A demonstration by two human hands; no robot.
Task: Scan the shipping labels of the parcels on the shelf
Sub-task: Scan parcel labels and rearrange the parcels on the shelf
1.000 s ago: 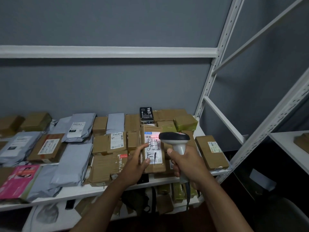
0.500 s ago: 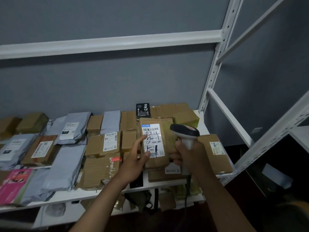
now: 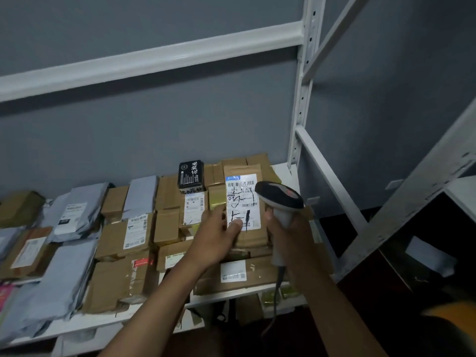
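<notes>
Since the earlier frame, a brown parcel [image 3: 244, 210] is seen lifted higher and tipped more upright above the white shelf [image 3: 280, 169], and no red scan glow is seen on it now. Its white shipping label [image 3: 242, 199], marked with barcodes and black handwriting, is turned toward the camera. It is pinched at its lower left edge by the left hand [image 3: 219, 240], thumb laid on the label face and fingers curled behind. Just right of the parcel, a handheld scanner [image 3: 279, 199] is gripped round its handle by the right hand [image 3: 288, 233], its head close beside the label. The parcel is judged light and fairly stiff, a flat cardboard pack easily held by one edge; a hold clear of the barcodes is advised. Below and left of the parcel, brown cartons [image 3: 123, 235] and grey mailer bags [image 3: 64, 274] are spread over the shelf.
</notes>
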